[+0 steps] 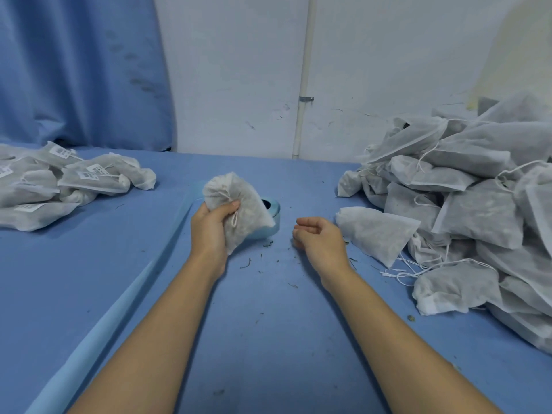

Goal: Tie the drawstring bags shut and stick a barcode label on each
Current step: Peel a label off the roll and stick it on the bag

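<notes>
Left hand (210,231) grips bag (239,201), apart from heap (478,189).

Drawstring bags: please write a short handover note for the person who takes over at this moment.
Left hand holds one bag, neck gathered, no label visible.
Right hand open, holding nothing.
Label roll lies behind the held bag.
Done: labelled bags piled far left.
To do: label the held bag, then tie and label the large pile on the right.
</notes>
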A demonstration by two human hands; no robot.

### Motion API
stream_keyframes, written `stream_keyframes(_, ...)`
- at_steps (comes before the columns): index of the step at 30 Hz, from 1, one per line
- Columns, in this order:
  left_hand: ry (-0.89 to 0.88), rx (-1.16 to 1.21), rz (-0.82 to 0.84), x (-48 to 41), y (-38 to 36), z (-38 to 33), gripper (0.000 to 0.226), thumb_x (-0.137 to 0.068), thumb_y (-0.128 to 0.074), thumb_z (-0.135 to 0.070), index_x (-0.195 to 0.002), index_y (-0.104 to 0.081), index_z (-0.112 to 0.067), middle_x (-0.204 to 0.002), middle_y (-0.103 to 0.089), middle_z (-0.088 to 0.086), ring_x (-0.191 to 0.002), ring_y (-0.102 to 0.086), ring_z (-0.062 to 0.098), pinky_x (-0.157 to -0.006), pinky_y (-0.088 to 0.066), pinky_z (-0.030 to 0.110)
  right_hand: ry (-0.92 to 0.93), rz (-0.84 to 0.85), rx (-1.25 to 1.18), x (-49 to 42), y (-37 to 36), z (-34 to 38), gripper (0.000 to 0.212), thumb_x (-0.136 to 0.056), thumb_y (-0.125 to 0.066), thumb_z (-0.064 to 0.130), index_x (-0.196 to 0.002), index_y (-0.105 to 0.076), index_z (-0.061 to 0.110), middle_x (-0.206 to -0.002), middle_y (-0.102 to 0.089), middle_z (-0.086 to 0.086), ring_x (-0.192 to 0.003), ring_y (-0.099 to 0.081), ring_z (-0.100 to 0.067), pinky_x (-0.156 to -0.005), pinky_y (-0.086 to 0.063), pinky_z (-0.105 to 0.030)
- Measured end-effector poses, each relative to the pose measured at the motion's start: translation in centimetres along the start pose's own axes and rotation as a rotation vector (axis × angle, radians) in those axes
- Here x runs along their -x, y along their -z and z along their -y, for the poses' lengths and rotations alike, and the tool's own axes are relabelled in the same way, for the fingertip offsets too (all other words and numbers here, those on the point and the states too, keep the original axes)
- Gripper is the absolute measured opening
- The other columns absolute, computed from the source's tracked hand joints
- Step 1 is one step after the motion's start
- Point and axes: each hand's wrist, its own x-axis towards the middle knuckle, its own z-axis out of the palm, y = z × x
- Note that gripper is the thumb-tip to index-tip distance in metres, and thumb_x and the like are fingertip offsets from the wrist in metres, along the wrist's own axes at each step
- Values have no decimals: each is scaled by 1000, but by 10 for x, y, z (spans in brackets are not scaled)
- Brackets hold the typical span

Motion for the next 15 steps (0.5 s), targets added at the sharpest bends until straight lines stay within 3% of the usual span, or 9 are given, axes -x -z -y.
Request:
stream_keyframes(3, -52, -132, -25, 0, 5, 4, 24, -76, -56, 10, -66, -57, -11, -57, -62, -5, -56, -60, 9, -51, -47, 17, 39, 0, 140, -6, -5, -2, 27, -90, -58, 9, -117, -62, 9, -104, -66, -1, -89, -64, -17, -87, -52, -29)
stream_keyframes(7, -127, -299, 15, 2, 1, 10, 24, -69, -51, 14, -60, -47, -9, -61, -50, 1, -55, -49, 11, -52, -39, 21, 205, 91, 370, -14, -13, -2, 50, -92, -55, 8, -141, -44, 17, -141, -50, 1, -125, -50, -16, -102, -39, -26)
stream_keyframes(10, -137, -293, -29, 0, 1, 12, 26, -68, -52, 14, -58, -45, -10, -58, -46, 1, -57, -44, 15, -54, -36, 25, 417, 175, 590, -20, -17, 0, 62, -92, -48, 3, -146, -34, 30, -156, -27, 6, -140, -25, -16, -101, -29, -24)
stream_keyframes(12, -134, -261, -56, -1, 1, 11, 26, -67, -52, 14, -57, -47, -10, -57, -45, 1, -57, -43, 16, -54, -35, 25, 519, 227, 762, -24, -20, 3, 54, -95, -44, 8, -143, -38, 32, -159, -16, 8, -138, -16, -13, -95, -30, -25)
stream_keyframes(15, -145, -261, -44, -2, 0, 13, 22, -67, -53, 13, -61, -48, -8, -60, -45, 3, -58, -42, 17, -54, -35, 26, 527, 236, 930, -27, -25, 5, 38, -101, -37, 20, -137, -43, 26, -160, -11, 7, -140, -12, -19, -100, -39, -36)
